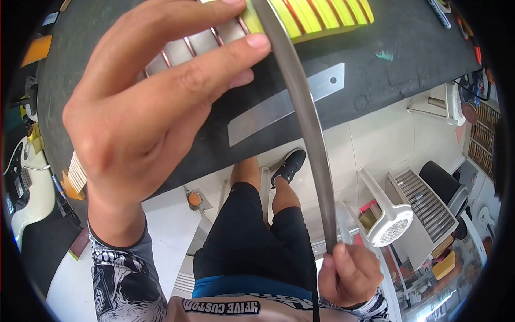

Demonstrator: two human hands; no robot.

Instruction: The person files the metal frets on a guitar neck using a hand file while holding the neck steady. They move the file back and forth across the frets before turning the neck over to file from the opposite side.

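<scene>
Spreads out from 9 o'clock over 12 to 2 as a black worktop (407,43). Shows a white stool (390,228) beyond its edge, at 4. Runs from 12 o'clock down to 5 as 1 long grey strip (306,110), crossing a ribbed piece (316,19), yellow-green and grey with copper-coloured lines, towards 12 and 1. Curls the left hand (145,107) halfway at 10 o'clock, with fingertips by strip and ribbed piece; cannot tell whether gripping either. Closes the right hand (351,273) at 5 around the strip's lower end. Displays a metal plate (263,116) with 1 hole, lying towards 1 o'clock, partly behind the strip.
</scene>
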